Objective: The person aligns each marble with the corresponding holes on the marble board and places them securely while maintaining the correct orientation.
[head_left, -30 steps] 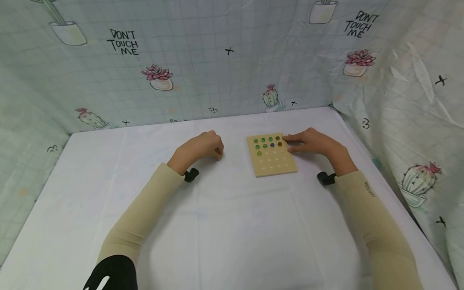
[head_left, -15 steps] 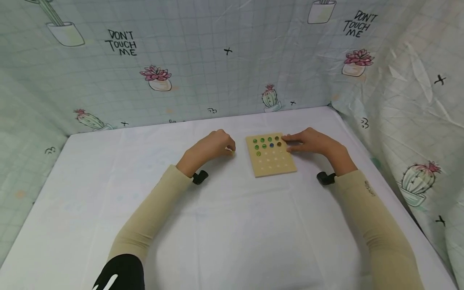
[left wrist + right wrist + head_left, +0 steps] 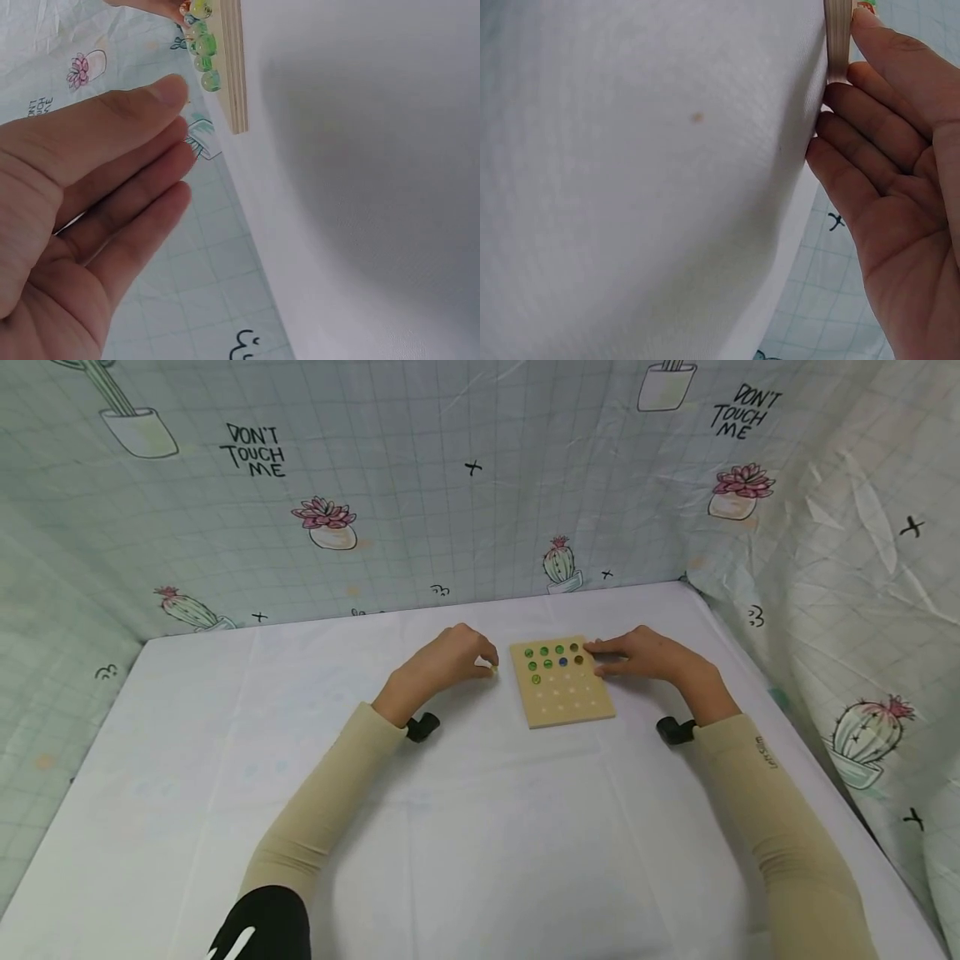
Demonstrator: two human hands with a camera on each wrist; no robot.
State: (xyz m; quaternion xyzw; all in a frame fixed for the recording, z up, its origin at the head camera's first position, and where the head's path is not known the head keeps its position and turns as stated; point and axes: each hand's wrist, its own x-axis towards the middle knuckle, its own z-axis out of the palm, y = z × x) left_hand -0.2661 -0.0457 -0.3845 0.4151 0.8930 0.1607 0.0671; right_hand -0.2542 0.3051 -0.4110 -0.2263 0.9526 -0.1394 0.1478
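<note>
A square wooden board (image 3: 568,700) with rows of small hollows lies on the white table. Glass marbles (image 3: 559,650), mostly green with one blue and some brownish, fill the two far rows, plus one hollow at the left of the third. My left hand (image 3: 448,662) is left of the board, thumb and forefinger pinching a small pale yellow marble (image 3: 495,669); in the left wrist view the thumb hides the pinch. My right hand (image 3: 647,653) rests at the board's right edge with fingers extended, its thumb (image 3: 877,31) over the top face in the right wrist view.
A white cloth covers the table (image 3: 480,827). Behind and to the right hangs a curtain (image 3: 420,485) printed with cacti and words. Black wrist cameras (image 3: 675,730) sit under both wrists.
My left hand has moved right across the table towards the board, and the pale thing at its fingertips has come into sight. The right hand and the board have stayed in place.
</note>
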